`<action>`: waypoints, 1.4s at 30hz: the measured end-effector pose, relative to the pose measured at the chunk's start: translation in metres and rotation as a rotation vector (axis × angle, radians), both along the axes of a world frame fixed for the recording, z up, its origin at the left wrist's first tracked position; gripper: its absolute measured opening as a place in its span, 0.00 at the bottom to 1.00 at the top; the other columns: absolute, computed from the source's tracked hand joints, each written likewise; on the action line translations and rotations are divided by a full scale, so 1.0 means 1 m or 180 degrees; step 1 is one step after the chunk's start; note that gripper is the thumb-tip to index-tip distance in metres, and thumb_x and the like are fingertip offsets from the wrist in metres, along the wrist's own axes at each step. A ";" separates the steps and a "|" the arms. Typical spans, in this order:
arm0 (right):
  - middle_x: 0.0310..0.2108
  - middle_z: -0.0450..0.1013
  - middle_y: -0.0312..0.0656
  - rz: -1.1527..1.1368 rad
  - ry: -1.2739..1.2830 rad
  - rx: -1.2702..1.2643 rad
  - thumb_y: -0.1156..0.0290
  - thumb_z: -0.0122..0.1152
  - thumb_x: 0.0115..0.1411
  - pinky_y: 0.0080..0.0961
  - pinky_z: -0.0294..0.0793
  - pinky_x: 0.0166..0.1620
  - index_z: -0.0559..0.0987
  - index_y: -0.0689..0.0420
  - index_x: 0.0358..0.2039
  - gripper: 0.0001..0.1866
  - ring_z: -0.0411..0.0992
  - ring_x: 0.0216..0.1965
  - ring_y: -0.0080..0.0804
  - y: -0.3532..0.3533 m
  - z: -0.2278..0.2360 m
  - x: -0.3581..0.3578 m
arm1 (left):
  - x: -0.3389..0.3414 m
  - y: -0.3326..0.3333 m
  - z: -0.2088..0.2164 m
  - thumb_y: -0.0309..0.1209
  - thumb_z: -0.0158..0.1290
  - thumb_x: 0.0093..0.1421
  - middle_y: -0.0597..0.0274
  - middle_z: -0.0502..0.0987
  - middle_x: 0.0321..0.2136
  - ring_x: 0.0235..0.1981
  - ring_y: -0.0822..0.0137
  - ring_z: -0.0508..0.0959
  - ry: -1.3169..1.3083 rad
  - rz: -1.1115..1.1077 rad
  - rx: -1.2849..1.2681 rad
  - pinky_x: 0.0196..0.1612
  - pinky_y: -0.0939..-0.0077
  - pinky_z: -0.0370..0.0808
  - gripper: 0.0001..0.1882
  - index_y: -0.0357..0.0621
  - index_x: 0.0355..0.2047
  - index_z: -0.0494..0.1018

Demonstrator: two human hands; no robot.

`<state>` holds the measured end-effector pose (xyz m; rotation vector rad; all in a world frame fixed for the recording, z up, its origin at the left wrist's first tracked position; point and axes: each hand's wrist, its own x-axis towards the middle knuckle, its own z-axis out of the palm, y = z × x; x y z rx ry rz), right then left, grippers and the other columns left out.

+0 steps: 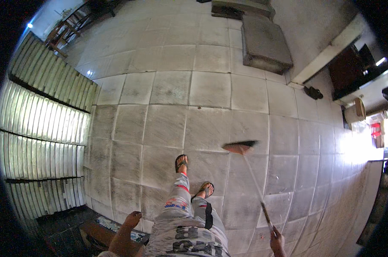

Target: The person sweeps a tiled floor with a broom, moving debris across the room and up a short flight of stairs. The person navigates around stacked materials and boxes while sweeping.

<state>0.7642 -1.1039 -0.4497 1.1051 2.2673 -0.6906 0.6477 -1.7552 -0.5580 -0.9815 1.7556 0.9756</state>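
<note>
My right hand (276,238) is closed round the handle of a broom (256,184) at the lower right. The thin pale shaft has a darker grip section near my fingers and slants forward and left. Its orange head with dark bristles, slightly blurred, is at the tiled floor ahead of my feet, a little right of the middle. Near my left side, my left hand (133,219) hangs low with its fingers curled in, and no object shows in it. The left foot is a step ahead of the right, both in dark flip-flops (202,190).
A slatted panel (44,150) with light behind it lines the left side. Beside my left arm stands a low piece of furniture (99,233). A grey concrete step (267,40) lies ahead to the right. Dark footwear (313,92) sits by the doorway, near a beige bin (355,112).
</note>
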 end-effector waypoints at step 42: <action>0.34 0.72 0.53 -0.0132 -0.0722 0.0885 0.58 0.51 0.55 0.33 0.69 0.38 0.73 0.58 0.43 0.20 0.72 0.36 0.42 -0.016 0.042 -0.209 | -0.228 -0.060 -0.022 0.44 0.46 0.56 0.60 0.74 0.33 0.28 0.69 0.71 -0.0620 0.0480 -0.0171 0.28 0.74 0.67 0.22 0.41 0.45 0.65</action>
